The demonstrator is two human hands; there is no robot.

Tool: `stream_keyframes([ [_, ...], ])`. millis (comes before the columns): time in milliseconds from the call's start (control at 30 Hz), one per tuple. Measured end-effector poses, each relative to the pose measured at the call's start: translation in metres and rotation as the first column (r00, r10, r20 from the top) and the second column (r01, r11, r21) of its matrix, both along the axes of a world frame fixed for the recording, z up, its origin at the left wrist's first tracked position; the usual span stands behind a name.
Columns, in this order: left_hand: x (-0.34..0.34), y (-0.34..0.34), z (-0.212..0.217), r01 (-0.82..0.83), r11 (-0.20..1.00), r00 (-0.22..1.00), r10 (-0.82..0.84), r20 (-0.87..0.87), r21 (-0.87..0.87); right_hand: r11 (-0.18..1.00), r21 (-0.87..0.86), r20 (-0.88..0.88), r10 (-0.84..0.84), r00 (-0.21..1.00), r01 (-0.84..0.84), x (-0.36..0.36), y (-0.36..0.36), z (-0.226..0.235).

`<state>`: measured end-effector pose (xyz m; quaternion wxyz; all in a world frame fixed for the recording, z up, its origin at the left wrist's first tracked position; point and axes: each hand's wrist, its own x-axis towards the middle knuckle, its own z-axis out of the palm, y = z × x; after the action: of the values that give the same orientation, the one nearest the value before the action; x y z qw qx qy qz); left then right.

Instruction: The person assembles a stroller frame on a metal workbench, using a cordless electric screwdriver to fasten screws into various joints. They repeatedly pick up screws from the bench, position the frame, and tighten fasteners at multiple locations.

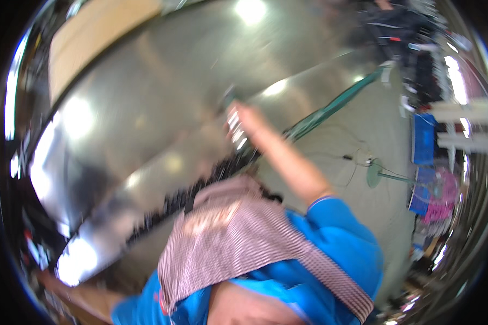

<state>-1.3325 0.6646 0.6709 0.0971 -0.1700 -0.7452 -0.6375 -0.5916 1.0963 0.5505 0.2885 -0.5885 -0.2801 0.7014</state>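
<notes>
The picture is heavily blurred and tilted. My right arm, in a blue sleeve [341,227], reaches up and left to my right hand [243,115], which rests at the edge of a long stainless steel counter [146,108]. A small shiny metal thing [236,135] sits right under the fingers; the blur hides whether the hand grips it. A pink and white striped cloth [228,238] hangs over my chest. A skin-toned blur at the lower left [70,290] may be my left forearm; no left hand shows.
A pale grey floor [358,135] lies to the right of the counter, with a green line [331,111] across it and a round stand base [373,174]. Blue crates [424,138] and a pink item [439,203] stand at the right. A tan panel [92,32] sits at the top left.
</notes>
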Motion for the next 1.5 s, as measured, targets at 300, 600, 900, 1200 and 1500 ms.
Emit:
stream_keyframes([
  [300, -0.014, -0.041, 0.048, -0.069, 0.997, 0.998, 0.069, 0.013, 0.034, 0.989, 0.096, -0.211, -0.087, 0.974, 0.11, 0.069, 0.01, 0.034],
  [600, 0.137, 0.031, 0.038, -0.583, 0.811, 0.761, 0.522, -0.385, -0.053, 0.988, 0.144, -0.19, 0.082, 0.978, -0.055, 0.099, 0.006, 0.031],
  [900, 0.495, 0.245, -0.183, 0.831, 0.158, 0.187, -0.982, -0.001, -0.534, 0.95, 0.075, -0.149, 0.311, 0.939, -0.303, 0.104, -0.042, 0.028],
  [1200, 0.564, 0.282, -0.211, 0.813, -0.091, 0.184, -0.897, 0.401, -0.575, 0.848, 0.082, 0.022, 0.524, 0.851, -0.524, 0.121, -0.084, 0.025],
  [1500, 0.528, 0.225, -0.193, 0.667, 0.374, 0.638, -0.734, 0.234, -0.645, 0.774, 0.062, 0.008, 0.631, 0.776, -0.63, 0.109, -0.092, 0.023],
])
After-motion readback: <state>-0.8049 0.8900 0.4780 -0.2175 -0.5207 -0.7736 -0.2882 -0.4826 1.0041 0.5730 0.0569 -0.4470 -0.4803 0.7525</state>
